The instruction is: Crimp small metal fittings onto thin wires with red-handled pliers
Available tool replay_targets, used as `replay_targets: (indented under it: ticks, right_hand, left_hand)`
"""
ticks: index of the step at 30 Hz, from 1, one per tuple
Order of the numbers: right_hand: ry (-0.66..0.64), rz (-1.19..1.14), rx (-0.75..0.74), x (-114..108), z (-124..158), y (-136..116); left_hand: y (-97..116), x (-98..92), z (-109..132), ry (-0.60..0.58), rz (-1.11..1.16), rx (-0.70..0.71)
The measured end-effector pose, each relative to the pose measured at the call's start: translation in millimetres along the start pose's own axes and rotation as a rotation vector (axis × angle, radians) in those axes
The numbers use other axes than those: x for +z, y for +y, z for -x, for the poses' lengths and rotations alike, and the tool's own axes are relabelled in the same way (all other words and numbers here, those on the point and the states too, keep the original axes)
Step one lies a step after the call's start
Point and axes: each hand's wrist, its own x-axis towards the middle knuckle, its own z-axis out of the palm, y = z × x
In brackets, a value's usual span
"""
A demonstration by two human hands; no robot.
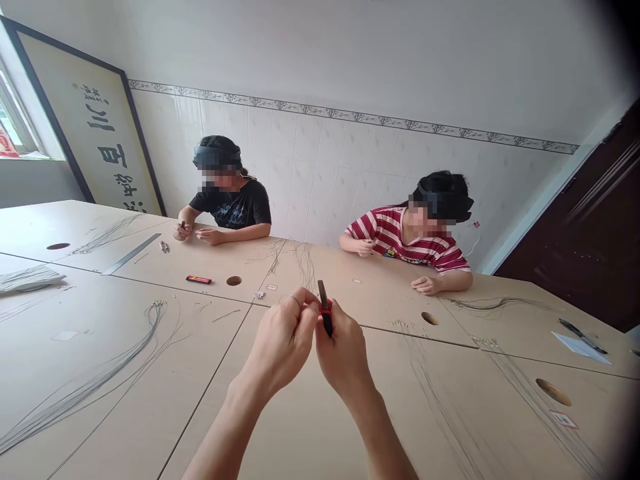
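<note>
My right hand (344, 352) is closed around a small black tool with a red band (325, 308), its dark tip pointing up. My left hand (285, 337) is raised right beside it, fingers pinched together at the tool's red part; what they pinch is too small to make out. Both hands hover above the light wooden table (300, 413). Thin grey wires (100, 377) lie in a long bundle on the table to my left.
Two other people sit across the table, one in a black shirt (235, 208), one in a red striped shirt (400, 240), both handling small items. A red-black tool (199, 279), a metal ruler (131, 253), round table holes (233, 281), more wire bundles (500, 303) and a pen on paper (583, 337) lie about.
</note>
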Motion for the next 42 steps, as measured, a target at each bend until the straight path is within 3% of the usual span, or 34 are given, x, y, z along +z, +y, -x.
replay_targets:
  ticks: [7, 18, 28, 42]
  right_hand:
    - [0.009, 0.011, -0.01, -1, -1, 2]
    - [0.015, -0.012, -0.032, 4, 1, -2]
    - [0.017, -0.007, -0.024, 3, 0, -6]
    - [0.012, -0.043, -0.045, 6, -1, -1]
  left_hand:
    - [-3, -2.0, 0, 0.0, -0.037, 0.042]
    - [-17, 1.4, 1, 0.043, 0.165, 0.017]
    - [-20, -0.4, 4, 0.11, 0.053, 0.101]
    - [-24, -0.4, 9, 0.133, 0.059, 0.077]
